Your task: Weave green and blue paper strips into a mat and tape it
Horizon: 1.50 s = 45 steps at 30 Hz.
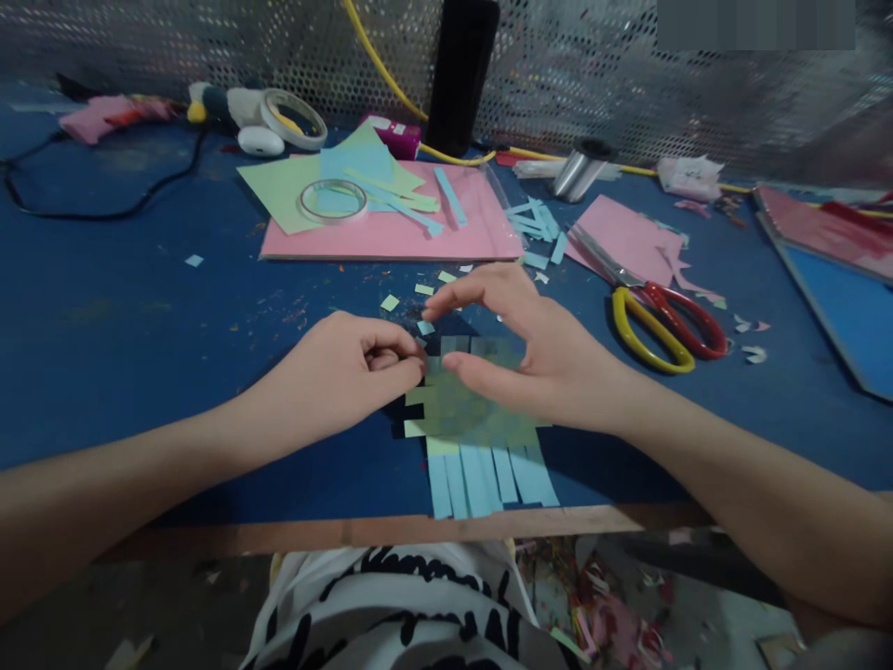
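A mat of woven paper strips (481, 419), green across and light blue lengthwise, lies near the front edge of the table. Loose blue strip ends (488, 479) hang toward me from it. At its upper left corner my left hand (355, 368) is closed, thumb and forefinger pressed together; whatever is pinched there is hidden. My right hand (523, 344) hovers over the mat with thumb and fingers apart, holding nothing, and covers part of the weave. Small cut paper bits (389, 303) are scattered just beyond my hands.
Scissors (670, 326) with yellow and red handles lie right, by pink paper (624, 237). Behind are a pink paper stack (391, 244), a tape roll (333, 200), blue strips (537, 223), a silver spool (579, 172) and a standing black phone (461, 79).
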Each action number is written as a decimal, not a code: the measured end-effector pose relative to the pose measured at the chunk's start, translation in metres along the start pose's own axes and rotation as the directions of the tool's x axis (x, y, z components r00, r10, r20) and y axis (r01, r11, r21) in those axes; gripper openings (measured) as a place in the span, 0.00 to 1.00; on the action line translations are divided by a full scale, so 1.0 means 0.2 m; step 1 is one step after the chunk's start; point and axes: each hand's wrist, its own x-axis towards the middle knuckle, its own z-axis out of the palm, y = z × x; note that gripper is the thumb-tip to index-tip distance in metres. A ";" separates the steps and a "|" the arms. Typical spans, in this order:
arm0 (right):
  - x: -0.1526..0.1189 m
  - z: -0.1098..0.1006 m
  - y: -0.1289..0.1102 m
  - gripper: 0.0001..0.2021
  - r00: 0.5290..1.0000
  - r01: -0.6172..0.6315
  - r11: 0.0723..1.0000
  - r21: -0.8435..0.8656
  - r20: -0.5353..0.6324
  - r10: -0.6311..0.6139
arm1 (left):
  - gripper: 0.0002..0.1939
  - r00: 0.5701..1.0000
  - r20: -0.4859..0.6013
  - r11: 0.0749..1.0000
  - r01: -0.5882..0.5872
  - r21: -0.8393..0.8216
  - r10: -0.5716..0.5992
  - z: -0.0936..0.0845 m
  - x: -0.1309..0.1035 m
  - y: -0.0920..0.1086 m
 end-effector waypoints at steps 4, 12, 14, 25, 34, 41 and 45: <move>0.01 0.00 -0.02 0.16 0.979 -0.200 0.962 0.188 0.062 0.192 | 0.12 1.000 0.006 0.999 0.005 0.032 -0.005 0.01 0.00 0.01; 0.03 0.00 -0.03 0.16 0.949 -0.312 0.923 0.224 0.123 0.291 | 0.13 1.000 0.004 0.996 -0.004 0.092 0.004 0.04 0.01 0.02; 0.03 -0.01 -0.03 0.16 0.931 -0.353 0.913 0.206 0.170 0.322 | 0.13 1.000 0.014 0.992 -0.014 0.129 0.012 0.04 0.01 0.02; 0.04 -0.01 0.01 0.16 0.906 -0.406 0.893 0.195 0.217 0.365 | 0.11 0.997 -0.021 0.986 -0.068 0.154 0.072 0.04 0.02 0.01; 0.01 -0.05 0.03 0.18 0.971 -0.133 0.978 -0.158 0.179 0.161 | 0.10 0.998 -0.058 1.000 -0.021 0.018 0.022 -0.03 0.02 -0.01; 0.01 -0.10 0.04 0.22 0.969 0.015 0.982 -0.191 0.243 0.032 | 0.13 0.976 -0.218 0.996 0.004 0.088 0.015 -0.12 0.08 -0.08; 0.01 -0.07 0.06 0.15 0.976 0.069 0.982 -0.175 0.215 -0.030 | 0.14 0.963 -0.269 0.993 0.013 0.117 0.019 -0.16 0.12 -0.11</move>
